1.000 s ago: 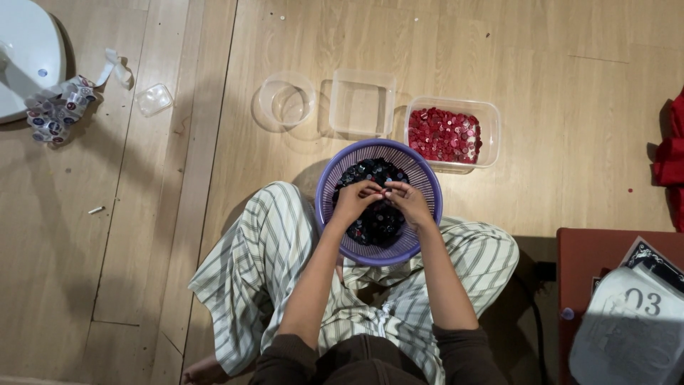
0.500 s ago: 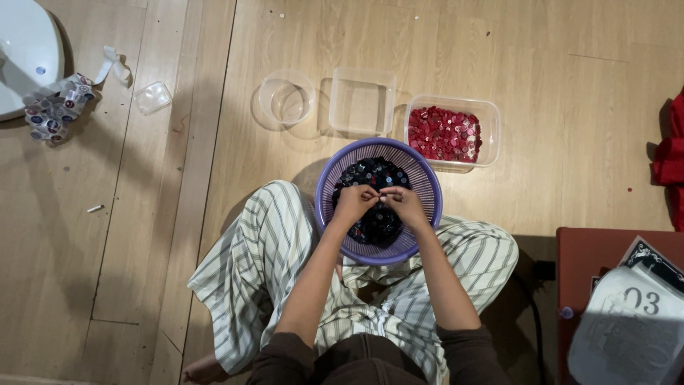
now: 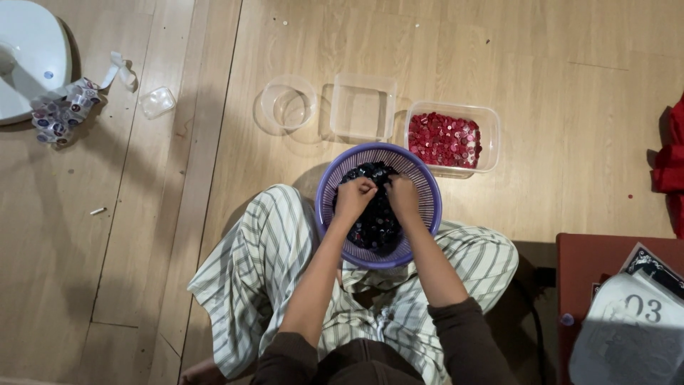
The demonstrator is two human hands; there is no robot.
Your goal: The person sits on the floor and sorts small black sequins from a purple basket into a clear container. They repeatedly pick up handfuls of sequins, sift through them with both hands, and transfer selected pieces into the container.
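**Both hands down in the purple basket of dark pieces**

While the person sits cross-legged on the wooden floor (image 3: 570,85), striped trousers (image 3: 263,264) spread wide, the purple basket (image 3: 427,207) rests in the lap just past the knees. It is a round slotted basket, and a heap of small dark pieces (image 3: 376,224) fills its middle.

Both hands are inside the basket, side by side and nearly touching over the heap. The left hand (image 3: 354,197) has its fingers curled in, pinching at the top of the dark pieces; the right hand (image 3: 403,196) is bunched the same way, fingers drawn together on the heap. Whether either actually has a piece pinched I cannot tell, as the fingertips are buried in the pile. The pieces lie directly under both hands, neither hand nearer than the other, and the heap runs lengthwise away from the body, towards the far rim.

Beyond the basket, touching or almost touching its far rim on the right, stands a clear rectangular tub of red pieces (image 3: 445,139). To its left sit an empty clear square tub (image 3: 363,107) and then a clear round tub (image 3: 287,103), all three in a row. The right hand lies closer to the red tub.

Far left lie a crumpled printed wrapper (image 3: 60,110) and a small clear lid (image 3: 157,102).
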